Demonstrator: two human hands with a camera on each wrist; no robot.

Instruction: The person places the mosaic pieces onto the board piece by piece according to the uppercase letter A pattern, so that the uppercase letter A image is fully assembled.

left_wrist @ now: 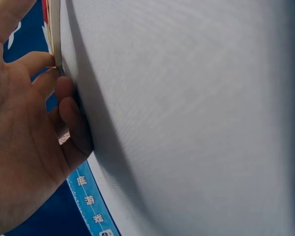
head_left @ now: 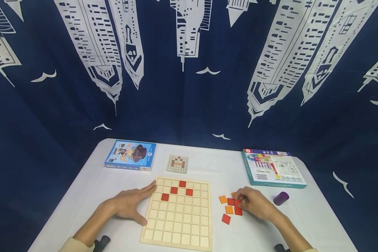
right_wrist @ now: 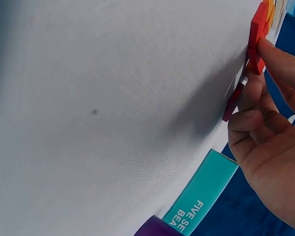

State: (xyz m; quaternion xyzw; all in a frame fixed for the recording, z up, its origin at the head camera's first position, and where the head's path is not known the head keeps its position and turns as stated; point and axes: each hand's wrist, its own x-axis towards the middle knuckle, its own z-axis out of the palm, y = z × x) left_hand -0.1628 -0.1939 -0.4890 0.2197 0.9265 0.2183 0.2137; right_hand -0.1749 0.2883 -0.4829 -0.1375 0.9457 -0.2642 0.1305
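A pale wooden grid board (head_left: 178,217) lies in front of me, with several red square tiles (head_left: 174,190) set in its upper cells. My left hand (head_left: 129,202) spreads along the board's left side, its thumb and fingertips touching the edge. To the right of the board is a loose group of red and orange tiles (head_left: 229,210). Over that group, my right hand (head_left: 255,203) pinches a red tile (right_wrist: 257,37) between thumb and fingers. The right wrist view shows another, darker tile (right_wrist: 233,102) just below these fingers.
Behind the board lies a small pattern card (head_left: 177,164) with a coloured grid. A blue game box (head_left: 130,155) is at the back left, a teal-edged box (head_left: 274,168) at the back right. Near the right hand lies a purple cylinder (head_left: 281,198).
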